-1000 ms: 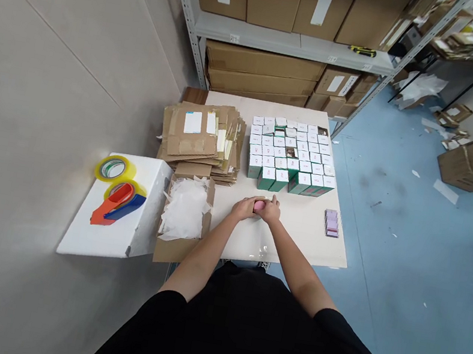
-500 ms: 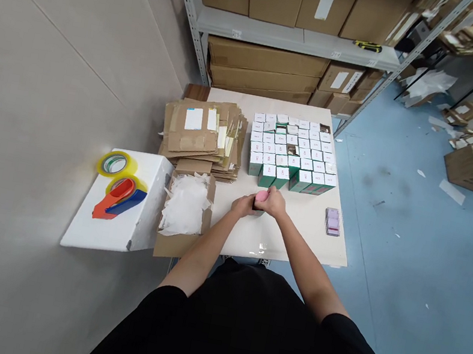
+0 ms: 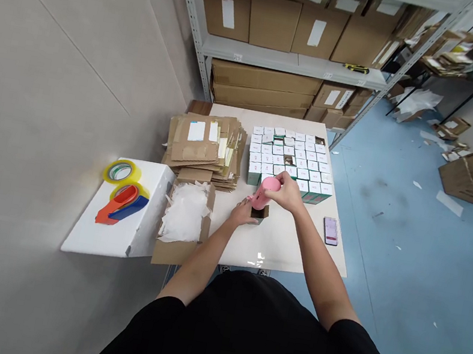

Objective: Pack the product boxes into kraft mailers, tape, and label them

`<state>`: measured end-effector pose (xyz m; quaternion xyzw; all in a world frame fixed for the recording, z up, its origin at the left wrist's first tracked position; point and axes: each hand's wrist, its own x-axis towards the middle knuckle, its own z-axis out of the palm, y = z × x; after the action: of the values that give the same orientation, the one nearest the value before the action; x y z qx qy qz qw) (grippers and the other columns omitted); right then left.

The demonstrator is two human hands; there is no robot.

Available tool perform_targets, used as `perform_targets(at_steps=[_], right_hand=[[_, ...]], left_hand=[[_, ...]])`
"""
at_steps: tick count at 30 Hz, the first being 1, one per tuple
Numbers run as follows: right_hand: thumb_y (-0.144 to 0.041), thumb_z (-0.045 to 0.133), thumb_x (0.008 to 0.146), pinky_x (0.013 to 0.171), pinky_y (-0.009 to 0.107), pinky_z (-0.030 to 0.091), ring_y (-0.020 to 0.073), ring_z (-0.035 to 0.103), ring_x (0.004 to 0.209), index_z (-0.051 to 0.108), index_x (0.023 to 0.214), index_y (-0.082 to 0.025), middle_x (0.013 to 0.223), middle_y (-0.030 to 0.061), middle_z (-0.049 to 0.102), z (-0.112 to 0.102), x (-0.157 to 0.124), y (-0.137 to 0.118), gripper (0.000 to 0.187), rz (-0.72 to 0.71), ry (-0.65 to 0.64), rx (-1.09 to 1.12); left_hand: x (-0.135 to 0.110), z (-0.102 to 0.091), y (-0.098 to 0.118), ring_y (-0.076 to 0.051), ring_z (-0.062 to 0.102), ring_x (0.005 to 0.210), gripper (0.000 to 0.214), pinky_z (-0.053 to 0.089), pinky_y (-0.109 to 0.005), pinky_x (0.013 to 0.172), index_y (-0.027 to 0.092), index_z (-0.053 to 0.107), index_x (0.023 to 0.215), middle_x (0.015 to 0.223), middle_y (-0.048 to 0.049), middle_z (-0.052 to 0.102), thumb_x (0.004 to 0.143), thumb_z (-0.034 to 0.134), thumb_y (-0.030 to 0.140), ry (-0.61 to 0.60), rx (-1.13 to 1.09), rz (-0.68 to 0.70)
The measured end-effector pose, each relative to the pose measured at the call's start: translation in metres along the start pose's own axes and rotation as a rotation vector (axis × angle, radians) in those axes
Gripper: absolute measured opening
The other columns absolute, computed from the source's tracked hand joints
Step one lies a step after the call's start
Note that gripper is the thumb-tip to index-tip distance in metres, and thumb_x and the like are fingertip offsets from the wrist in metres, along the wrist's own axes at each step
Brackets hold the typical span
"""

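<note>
My right hand (image 3: pixel 287 193) grips a pink cup (image 3: pixel 266 192), tilted and raised just above a small open box (image 3: pixel 258 215). The cup looks like a mug, with a small pink part sticking out on its left. My left hand (image 3: pixel 242 213) holds the small box from its left side on the table. The box's upper flaps stand open and its inside looks dark. Behind my hands stand rows of white-topped green boxes (image 3: pixel 254 168), a few of them with open tops.
Flattened cardboard (image 3: pixel 199 140) is stacked at the left, behind a carton of white packing material (image 3: pixel 185 214). Tape rolls (image 3: pixel 122 171) and a tape dispenser (image 3: pixel 118 205) lie on a white block (image 3: pixel 80 232). A phone (image 3: pixel 330 231) lies right; a shelf (image 3: pixel 276 57) stands behind.
The pink cup has come up out of the small box in my right hand. My left hand stays at the box. The camera view has tilted up slightly.
</note>
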<state>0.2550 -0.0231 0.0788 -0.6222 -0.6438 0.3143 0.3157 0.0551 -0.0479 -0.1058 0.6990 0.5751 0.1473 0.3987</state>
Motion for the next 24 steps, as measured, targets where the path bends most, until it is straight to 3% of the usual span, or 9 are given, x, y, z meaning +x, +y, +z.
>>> perform_targets(at_steps=[4,7,9,13,16,19,24], right_hand=[[-0.044,0.081,0.066,0.068,0.032,0.051,0.0214,0.061,0.08,0.057,0.094,-0.024,0.086,0.0009,0.065,-0.001,0.0,0.02,0.042,0.092,0.094,0.297],[-0.047,0.08,0.069,0.07,0.034,0.056,0.0212,0.064,0.08,0.056,0.089,-0.024,0.081,0.0012,0.066,0.004,0.0,0.039,0.039,0.219,0.124,0.654],[-0.049,0.079,0.069,0.074,0.036,0.06,0.0226,0.066,0.085,0.055,0.087,-0.024,0.082,0.0021,0.067,0.01,-0.003,0.048,0.039,0.271,0.135,0.879],[-0.053,0.073,0.073,0.084,0.041,0.062,0.0284,0.068,0.105,0.058,0.095,-0.025,0.097,0.0068,0.072,0.027,-0.019,0.053,0.039,0.265,0.12,1.172],[-0.057,0.069,0.076,0.09,0.043,0.062,0.0304,0.064,0.12,0.061,0.103,-0.026,0.112,0.0084,0.073,0.038,-0.033,0.053,0.042,0.242,0.046,1.243],[-0.058,0.074,0.072,0.091,0.046,0.061,0.0325,0.064,0.121,0.064,0.107,-0.026,0.123,0.0095,0.072,0.042,-0.045,0.055,0.049,0.229,-0.091,1.239],[-0.039,0.096,0.052,0.084,0.04,0.06,0.0287,0.068,0.103,0.063,0.114,-0.028,0.112,0.0045,0.073,0.038,-0.051,0.052,0.071,0.198,-0.327,0.925]], left_hand=[[-0.016,-0.018,0.011,-0.037,0.046,0.144,0.105,0.042,-0.045,0.115,0.025,0.047,0.153,0.157,-0.0146,0.051,0.062,0.095,0.048,0.08,-0.183,-0.05],[-0.024,-0.03,0.022,-0.034,0.06,0.131,0.084,0.051,-0.047,0.105,0.021,0.057,0.144,0.133,-0.0153,0.068,0.075,0.083,0.059,0.131,-0.494,-0.044],[-0.026,-0.037,0.032,-0.032,0.065,0.122,0.083,0.055,-0.047,0.099,0.019,0.057,0.144,0.123,-0.0154,0.071,0.079,0.076,0.067,0.201,-0.693,-0.001],[-0.027,-0.053,0.06,-0.026,0.067,0.116,0.083,0.058,-0.041,0.096,0.025,0.056,0.143,0.13,-0.0126,0.068,0.08,0.067,0.078,0.378,-0.933,0.146],[-0.027,-0.07,0.083,-0.025,0.068,0.114,0.077,0.058,-0.039,0.096,0.022,0.06,0.138,0.127,-0.0124,0.069,0.083,0.067,0.075,0.445,-0.996,0.208],[-0.027,-0.087,0.099,-0.023,0.069,0.111,0.066,0.058,-0.037,0.096,0.021,0.065,0.131,0.123,-0.011,0.072,0.084,0.072,0.067,0.483,-1.016,0.254],[-0.025,-0.113,0.112,-0.024,0.07,0.102,0.055,0.058,-0.035,0.09,0.019,0.074,0.116,0.111,-0.0091,0.075,0.078,0.083,0.057,0.369,-0.933,0.342]])
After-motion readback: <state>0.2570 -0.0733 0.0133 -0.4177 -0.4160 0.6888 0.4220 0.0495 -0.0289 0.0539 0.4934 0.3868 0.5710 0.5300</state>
